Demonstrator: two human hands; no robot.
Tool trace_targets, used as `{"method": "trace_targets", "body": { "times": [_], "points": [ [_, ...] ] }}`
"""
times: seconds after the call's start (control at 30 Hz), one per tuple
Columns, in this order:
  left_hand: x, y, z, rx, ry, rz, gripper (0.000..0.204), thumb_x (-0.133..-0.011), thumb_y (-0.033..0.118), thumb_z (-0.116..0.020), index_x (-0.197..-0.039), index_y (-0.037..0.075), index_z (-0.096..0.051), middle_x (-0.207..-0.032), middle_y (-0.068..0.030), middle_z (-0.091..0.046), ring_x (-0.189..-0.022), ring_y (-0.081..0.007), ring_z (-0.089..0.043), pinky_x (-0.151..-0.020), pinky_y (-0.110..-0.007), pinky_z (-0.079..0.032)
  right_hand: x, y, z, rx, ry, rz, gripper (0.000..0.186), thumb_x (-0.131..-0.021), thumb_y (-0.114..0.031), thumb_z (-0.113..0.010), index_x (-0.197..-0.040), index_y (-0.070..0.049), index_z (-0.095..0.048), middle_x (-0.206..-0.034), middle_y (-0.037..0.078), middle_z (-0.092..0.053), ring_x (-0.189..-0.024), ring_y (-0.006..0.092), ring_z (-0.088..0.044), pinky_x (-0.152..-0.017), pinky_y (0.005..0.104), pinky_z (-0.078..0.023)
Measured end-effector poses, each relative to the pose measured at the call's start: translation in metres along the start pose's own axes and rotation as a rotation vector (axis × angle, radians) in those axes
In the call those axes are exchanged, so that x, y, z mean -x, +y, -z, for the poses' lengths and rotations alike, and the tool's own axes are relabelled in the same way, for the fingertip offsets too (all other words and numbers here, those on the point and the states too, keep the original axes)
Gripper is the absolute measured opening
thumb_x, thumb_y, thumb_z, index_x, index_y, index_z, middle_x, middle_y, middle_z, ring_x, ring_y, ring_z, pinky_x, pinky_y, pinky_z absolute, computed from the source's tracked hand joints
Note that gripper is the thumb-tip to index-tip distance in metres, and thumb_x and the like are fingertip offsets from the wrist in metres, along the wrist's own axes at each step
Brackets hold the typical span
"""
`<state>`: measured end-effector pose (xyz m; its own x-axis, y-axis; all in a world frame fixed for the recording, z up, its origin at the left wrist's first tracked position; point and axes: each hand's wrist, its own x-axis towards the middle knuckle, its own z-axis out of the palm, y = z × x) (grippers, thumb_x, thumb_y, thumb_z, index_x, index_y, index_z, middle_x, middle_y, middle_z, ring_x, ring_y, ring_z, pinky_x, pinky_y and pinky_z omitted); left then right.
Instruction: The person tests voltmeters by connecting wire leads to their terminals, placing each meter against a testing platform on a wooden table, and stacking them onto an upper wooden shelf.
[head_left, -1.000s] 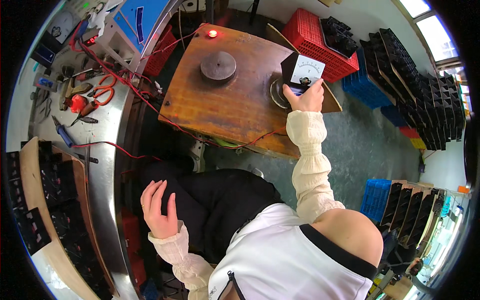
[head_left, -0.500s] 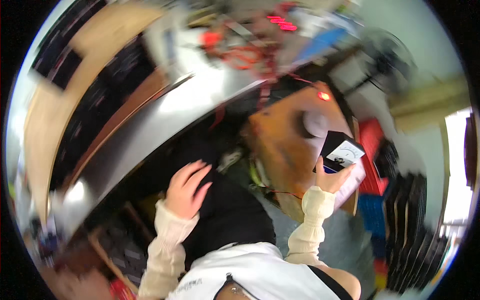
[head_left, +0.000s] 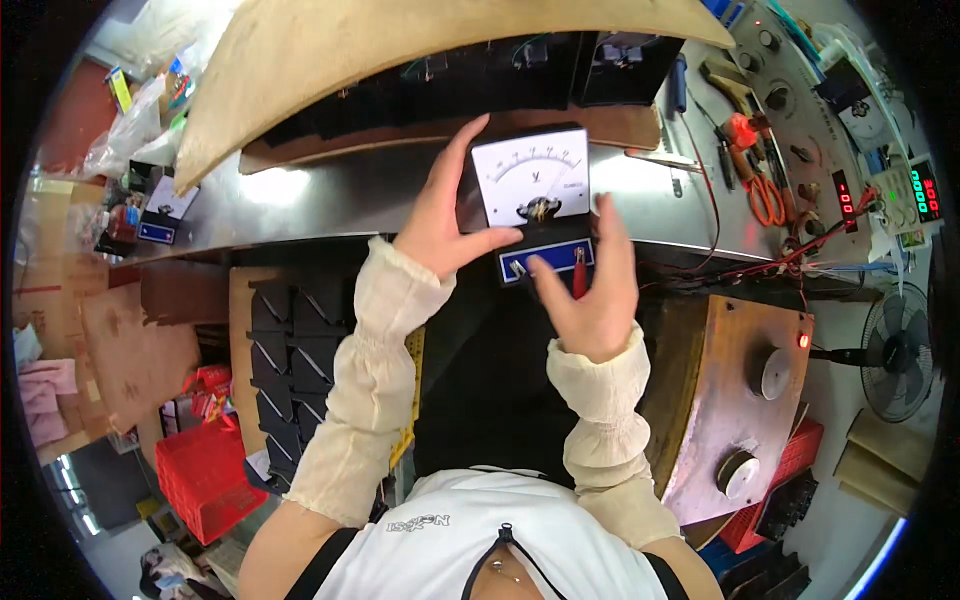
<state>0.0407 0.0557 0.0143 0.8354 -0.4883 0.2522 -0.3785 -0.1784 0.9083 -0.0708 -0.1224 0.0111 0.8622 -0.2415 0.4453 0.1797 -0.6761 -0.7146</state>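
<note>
My left hand (head_left: 445,220) grips a white-faced analog meter (head_left: 530,170) along its left side, holding it upright at the steel bench's front edge, thumb by its lower face. Below the dial, a blue panel (head_left: 545,255) has metal terminals, with a red lead (head_left: 580,270) at the right one. My right hand (head_left: 600,280) is at the meter's lower right with fingers apart, thumb at the left terminal and index beside the case; whether the thumb presses on a dark lead there is unclear.
Tools (head_left: 760,170), instruments (head_left: 800,80) and wires line the bench's right. A wooden table (head_left: 690,420) with metal discs and a fan (head_left: 885,350) stand right. A board rack (head_left: 380,60) spans the back. Black cases (head_left: 285,370), a red crate (head_left: 205,470) and cartons (head_left: 130,340) are left.
My view has swung from the wooden table to the bench. The meter has moved to the bench edge, and my left hand has come up from my lap onto it.
</note>
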Motion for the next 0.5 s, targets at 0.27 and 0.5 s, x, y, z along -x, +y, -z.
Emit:
{"method": "trace_targets", "body": {
  "times": [0.27,0.5],
  "points": [
    [0.000,-0.004,0.001,-0.049,0.004,0.001,0.107,-0.068,0.014,-0.086,-0.155,0.011,-0.024,-0.155,-0.0199,-0.034,-0.144,-0.0371,-0.034,-0.118,-0.045,-0.029,0.041,0.005,0.019,-0.271,0.047,-0.452,0.036,-0.083,-0.003,-0.079,-0.114,0.003,-0.063,-0.102,0.011,-0.069,-0.087,0.0153,-0.067,-0.078,0.0273,-0.054],
    [-0.001,-0.001,0.001,-0.010,-0.015,0.043,0.109,-0.068,0.014,-0.086,-0.157,0.012,-0.022,-0.158,-0.0187,-0.030,-0.146,-0.0339,-0.031,-0.118,-0.044,-0.029,0.036,-0.002,0.016,-0.379,0.048,-0.461,0.026,-0.087,-0.002,-0.075,-0.111,0.002,-0.064,-0.097,0.009,-0.072,-0.081,0.0116,-0.068,-0.074,0.0254,-0.055]
  ]
}}
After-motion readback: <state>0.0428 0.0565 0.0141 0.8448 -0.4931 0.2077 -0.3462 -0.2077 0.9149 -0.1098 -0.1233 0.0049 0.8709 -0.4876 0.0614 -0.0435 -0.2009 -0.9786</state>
